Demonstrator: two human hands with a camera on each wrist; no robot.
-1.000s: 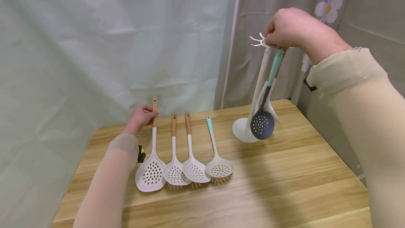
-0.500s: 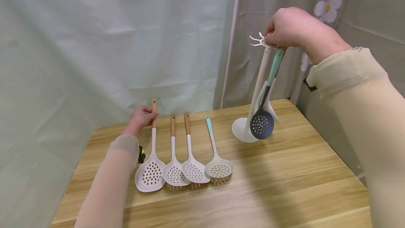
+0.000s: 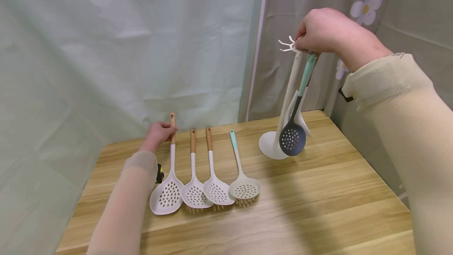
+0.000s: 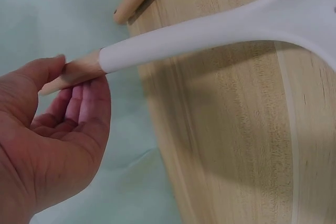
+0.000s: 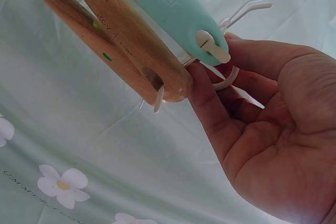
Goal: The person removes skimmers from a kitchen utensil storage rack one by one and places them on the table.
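Pale green curtain (image 3: pixel 124 42) hangs behind a wooden table (image 3: pixel 301 207), with a grey flowered curtain (image 3: pixel 368 7) off to the right side. On the table 4 slotted spoons lie in a row, bowls toward the person. The left hand (image 3: pixel 159 133) has the wooden end of the leftmost one, the big white slotted turner (image 3: pixel 168 192), lightly pinched between thumb and fingers (image 4: pixel 79 103); the wrist view shows the palm mostly loose, only the tips touching the handle. Next to it sit 2 white skimmers with wood handles (image 3: pixel 194 192) (image 3: pixel 216 188) and a grey skimmer with a teal handle (image 3: pixel 244 184).

At the back right stands a white utensil stand (image 3: pixel 270 145) with hooks at the top. The right hand (image 3: pixel 322 30) is up there, fingers curled around the hook ring (image 5: pixel 226 80). A dark skimmer with a teal handle (image 3: pixel 293 137) hangs from a hook, touching the fingertips. 2 wood handles (image 5: pixel 126 45) hang right beside it.
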